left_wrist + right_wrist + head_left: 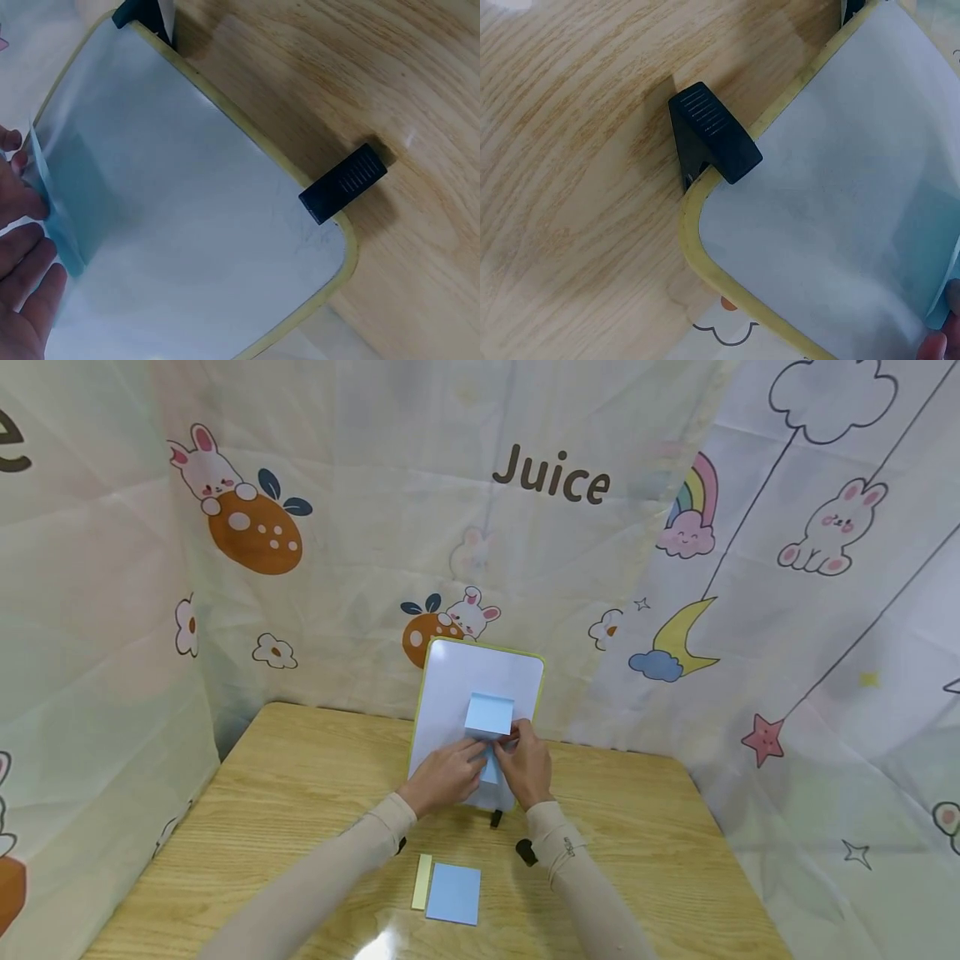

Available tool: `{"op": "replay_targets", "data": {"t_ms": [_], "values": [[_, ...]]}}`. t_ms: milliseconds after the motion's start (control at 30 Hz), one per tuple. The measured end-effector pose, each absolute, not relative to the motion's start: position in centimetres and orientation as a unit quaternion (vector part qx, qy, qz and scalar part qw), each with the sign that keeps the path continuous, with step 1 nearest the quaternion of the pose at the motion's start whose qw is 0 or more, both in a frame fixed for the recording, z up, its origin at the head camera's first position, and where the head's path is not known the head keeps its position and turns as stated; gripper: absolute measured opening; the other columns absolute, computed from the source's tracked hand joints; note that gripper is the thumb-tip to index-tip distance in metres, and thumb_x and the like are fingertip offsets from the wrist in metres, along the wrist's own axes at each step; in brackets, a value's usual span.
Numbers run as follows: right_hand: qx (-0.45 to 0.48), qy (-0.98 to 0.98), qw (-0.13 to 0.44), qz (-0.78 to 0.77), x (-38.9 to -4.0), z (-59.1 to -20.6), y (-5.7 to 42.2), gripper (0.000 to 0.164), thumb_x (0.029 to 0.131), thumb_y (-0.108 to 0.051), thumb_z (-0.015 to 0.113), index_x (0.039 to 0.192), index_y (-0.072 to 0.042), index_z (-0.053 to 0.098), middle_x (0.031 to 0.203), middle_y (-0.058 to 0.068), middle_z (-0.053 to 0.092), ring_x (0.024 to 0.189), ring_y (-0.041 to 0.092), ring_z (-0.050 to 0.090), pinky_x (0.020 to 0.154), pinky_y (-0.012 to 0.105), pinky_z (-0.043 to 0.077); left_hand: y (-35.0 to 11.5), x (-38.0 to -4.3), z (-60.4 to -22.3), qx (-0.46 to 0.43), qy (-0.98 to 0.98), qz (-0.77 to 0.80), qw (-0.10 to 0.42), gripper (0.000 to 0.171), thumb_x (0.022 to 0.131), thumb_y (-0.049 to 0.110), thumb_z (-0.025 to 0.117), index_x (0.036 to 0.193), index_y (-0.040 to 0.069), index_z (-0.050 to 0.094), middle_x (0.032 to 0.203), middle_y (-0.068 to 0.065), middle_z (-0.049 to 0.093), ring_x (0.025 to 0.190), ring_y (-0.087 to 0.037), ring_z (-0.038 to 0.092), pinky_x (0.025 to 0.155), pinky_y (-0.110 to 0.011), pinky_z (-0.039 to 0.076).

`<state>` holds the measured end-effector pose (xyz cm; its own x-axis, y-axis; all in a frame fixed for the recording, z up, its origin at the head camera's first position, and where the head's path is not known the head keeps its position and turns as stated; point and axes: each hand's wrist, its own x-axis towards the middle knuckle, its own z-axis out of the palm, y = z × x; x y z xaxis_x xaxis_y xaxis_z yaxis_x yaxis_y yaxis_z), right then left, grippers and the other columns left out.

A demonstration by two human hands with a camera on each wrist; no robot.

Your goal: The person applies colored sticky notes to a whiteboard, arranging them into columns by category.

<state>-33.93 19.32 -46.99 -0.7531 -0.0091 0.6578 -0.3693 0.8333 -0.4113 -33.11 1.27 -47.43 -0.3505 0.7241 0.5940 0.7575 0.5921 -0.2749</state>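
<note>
A white dry-erase board (457, 677) with a yellow rim leans upright on the table. On its face hangs a pale blue sticky note (489, 714), with its lower part tilted off the board. My left hand (446, 772) holds this note's lower left edge. At the lower right edge, my right hand (527, 764) pinches it between thumb and fingers. Another blue patch (490, 770) shows on the board between the hands. In the left wrist view the lifted sheet appears side-on, with fingertips of both hands along it. Only fingertips of the right hand (946, 322) show in the right wrist view.
Black clips (343, 184) grip the board's bottom rim as feet. On the wooden table (322, 802), nearer me, lie a blue sticky-note pad (453, 895) and a narrow yellow strip (422, 882). A printed cloth wall (360, 568) stands behind and beside the table.
</note>
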Motion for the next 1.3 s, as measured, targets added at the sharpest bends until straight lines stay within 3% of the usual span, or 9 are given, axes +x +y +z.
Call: {"op": "replay_targets", "data": {"t_ms": [267, 733, 933, 1067, 1300], "values": [[0.108, -0.894, 0.336, 0.276, -33.8, -47.1, 19.2, 0.031, 0.081, -0.013, 0.080, 0.101, -0.008, 0.057, 0.086, 0.005, 0.071, 0.064, 0.017, 0.064, 0.052, 0.033, 0.049, 1.2, -33.3, -48.5, -0.458, -0.801, -0.005, 0.385, 0.039, 0.082, 0.023, 0.072, 0.114, 0.001, 0.070, 0.120, -0.013, 0.066, 0.114, -0.024, 0.061, 0.097, -0.032, 0.047], [0.116, -0.890, 0.345, 0.273, -33.3, -47.4, 19.2, 0.031, 0.081, -0.011, 0.079, 0.105, -0.010, 0.059, 0.091, 0.001, 0.072, 0.059, 0.009, 0.058, 0.048, 0.025, 0.043, 1.3, -33.5, -49.1, -0.437, -0.815, 0.006, 0.382, 0.045, 0.087, 0.025, 0.065, 0.123, -0.001, 0.066, 0.124, -0.013, 0.064, 0.120, -0.025, 0.058, 0.100, -0.032, 0.044], [0.159, -0.873, 0.368, 0.276, -32.3, -48.2, 19.1, 0.028, 0.083, -0.004, 0.072, 0.108, 0.000, 0.061, 0.097, 0.008, 0.067, 0.076, 0.022, 0.061, 0.062, 0.031, 0.049, 1.4, -33.7, -49.2, -0.437, -0.817, -0.002, 0.375, 0.046, 0.086, 0.025, 0.065, 0.123, -0.002, 0.065, 0.126, -0.014, 0.063, 0.120, -0.026, 0.057, 0.101, -0.034, 0.044], [0.229, -0.855, 0.392, 0.252, -31.6, -49.2, 18.8, 0.025, 0.082, 0.001, 0.068, 0.106, 0.001, 0.062, 0.099, 0.010, 0.063, 0.088, 0.024, 0.058, 0.075, 0.035, 0.050, 1.2, -33.6, -49.2, -0.437, -0.822, -0.007, 0.365, 0.046, 0.086, 0.025, 0.065, 0.123, -0.002, 0.064, 0.126, -0.016, 0.062, 0.120, -0.028, 0.057, 0.101, -0.037, 0.044], [0.280, -0.852, 0.396, 0.198, -30.8, -50.3, 17.9, 0.046, 0.082, 0.003, 0.062, 0.127, 0.003, 0.057, 0.119, 0.014, 0.064, 0.101, 0.025, 0.064, 0.085, 0.045, 0.043, 0.9, -33.3, -49.1, -0.433, -0.828, -0.001, 0.356, 0.047, 0.090, 0.026, 0.061, 0.126, -0.004, 0.062, 0.129, -0.016, 0.061, 0.122, -0.028, 0.055, 0.099, -0.041, 0.045]]}}
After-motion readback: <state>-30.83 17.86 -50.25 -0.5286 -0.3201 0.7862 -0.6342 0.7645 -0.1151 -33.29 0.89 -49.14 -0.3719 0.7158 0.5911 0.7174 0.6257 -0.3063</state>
